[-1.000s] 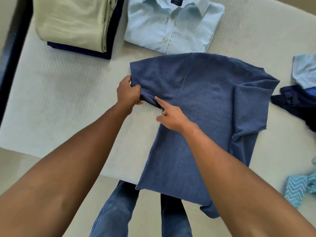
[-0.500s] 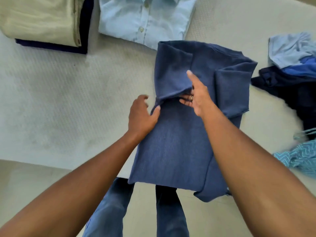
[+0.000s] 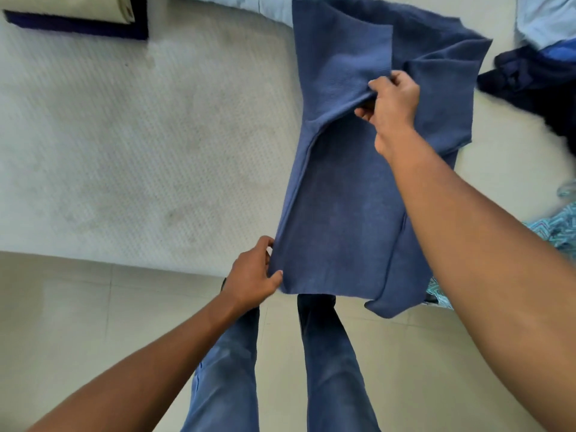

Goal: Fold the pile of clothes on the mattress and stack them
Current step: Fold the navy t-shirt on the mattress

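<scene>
A blue t-shirt (image 3: 346,198) lies on the white mattress (image 3: 124,135), its left side folded over the middle and its hem hanging past the front edge. My left hand (image 3: 252,275) pinches the shirt's lower left corner at the hem. My right hand (image 3: 391,102) grips the folded-in sleeve edge near the shirt's middle. A folded light blue shirt (image 3: 268,4) shows just beyond the t-shirt's top. A folded stack, a cream garment (image 3: 71,6) on a navy one, sits at the far left.
Unfolded clothes lie at the right: a dark navy piece (image 3: 536,79), a light blue piece (image 3: 545,20) and a teal zigzag-patterned one (image 3: 558,229). My legs in jeans (image 3: 227,369) stand on the tiled floor (image 3: 78,322) below the mattress edge.
My left hand slid down the folded left edge to the hem corner. My right hand shifted right and closed on the sleeve edge. The view tilted down toward the floor.
</scene>
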`<state>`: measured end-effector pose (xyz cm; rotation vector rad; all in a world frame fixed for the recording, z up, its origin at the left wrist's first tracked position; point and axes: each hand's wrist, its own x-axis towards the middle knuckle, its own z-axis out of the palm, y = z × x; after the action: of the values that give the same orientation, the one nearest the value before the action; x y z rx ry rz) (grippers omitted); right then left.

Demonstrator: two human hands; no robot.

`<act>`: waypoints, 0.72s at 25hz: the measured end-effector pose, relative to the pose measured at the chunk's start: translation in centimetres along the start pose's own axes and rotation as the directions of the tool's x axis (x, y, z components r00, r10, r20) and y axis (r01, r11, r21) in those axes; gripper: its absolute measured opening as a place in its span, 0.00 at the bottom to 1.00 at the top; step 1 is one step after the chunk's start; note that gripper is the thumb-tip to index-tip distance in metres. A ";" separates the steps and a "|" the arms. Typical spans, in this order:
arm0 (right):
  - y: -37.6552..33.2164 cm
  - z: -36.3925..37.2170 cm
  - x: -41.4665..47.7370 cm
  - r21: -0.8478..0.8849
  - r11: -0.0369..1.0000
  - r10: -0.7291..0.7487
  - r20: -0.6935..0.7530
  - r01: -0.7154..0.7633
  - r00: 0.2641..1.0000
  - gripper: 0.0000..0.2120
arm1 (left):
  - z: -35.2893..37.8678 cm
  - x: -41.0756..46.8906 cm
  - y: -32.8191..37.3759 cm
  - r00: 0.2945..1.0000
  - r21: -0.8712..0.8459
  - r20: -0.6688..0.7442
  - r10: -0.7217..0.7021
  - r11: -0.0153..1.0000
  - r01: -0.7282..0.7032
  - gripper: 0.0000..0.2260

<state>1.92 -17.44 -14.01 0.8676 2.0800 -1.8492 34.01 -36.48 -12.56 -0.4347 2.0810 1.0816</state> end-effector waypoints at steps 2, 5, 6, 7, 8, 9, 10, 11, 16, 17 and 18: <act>-0.1 -2.6 0.2 0.003 1.000 -0.029 -0.022 0.029 0.999 0.04 | 2.3 -1.2 0.9 1.000 0.096 -0.017 0.025 0.995 -0.023 0.20; 0.0 -6.3 1.3 -0.044 0.998 -0.040 -0.073 0.037 0.996 0.04 | 5.9 -2.1 2.1 0.999 0.184 -0.008 0.042 0.982 -0.040 0.18; 0.1 -7.4 1.7 -0.050 0.998 -0.040 -0.092 0.036 0.995 0.05 | 6.8 -2.2 2.4 0.995 0.173 0.069 0.065 0.982 -0.076 0.17; 0.2 -8.4 2.1 -0.054 0.998 -0.032 -0.110 0.026 0.993 0.05 | 7.6 -2.1 2.8 0.980 0.140 0.177 0.092 0.983 -0.118 0.16; 0.6 -9.2 2.4 -0.058 0.998 -0.017 -0.127 0.010 0.992 0.05 | 8.0 -2.0 3.1 0.950 0.107 0.286 0.123 0.981 -0.159 0.16; 0.9 -9.8 2.4 -0.075 0.997 0.003 -0.139 -0.014 0.990 0.05 | 8.1 -1.7 3.1 0.921 0.104 0.361 0.147 0.975 -0.197 0.14; 1.4 -10.3 2.6 -0.105 0.994 0.025 -0.145 -0.041 0.989 0.05 | 8.1 -1.2 3.2 0.913 0.135 0.376 0.160 0.965 -0.224 0.11; 1.7 -10.7 2.6 -0.144 0.987 0.049 -0.151 -0.071 0.987 0.05 | 8.0 -0.6 3.0 0.926 0.174 0.344 0.158 0.958 -0.228 0.08; 1.5 -10.1 2.8 -0.103 0.982 0.151 -0.099 -0.161 0.984 0.08 | 4.4 3.7 3.1 0.975 0.255 0.118 0.190 0.943 -0.215 0.05; 1.1 -9.8 3.0 -0.107 0.979 0.166 -0.065 -0.172 0.984 0.11 | 3.3 4.9 3.7 0.973 0.269 0.097 0.210 0.935 -0.229 0.05; 1.0 -9.6 3.4 -0.124 0.979 0.159 -0.043 -0.163 0.986 0.12 | 2.2 6.2 4.4 0.970 0.292 0.067 0.233 0.925 -0.242 0.06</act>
<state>1.77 -7.25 -14.92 1.0074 2.0545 -1.6119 28.30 -31.88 -15.56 -0.0154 2.2638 0.8772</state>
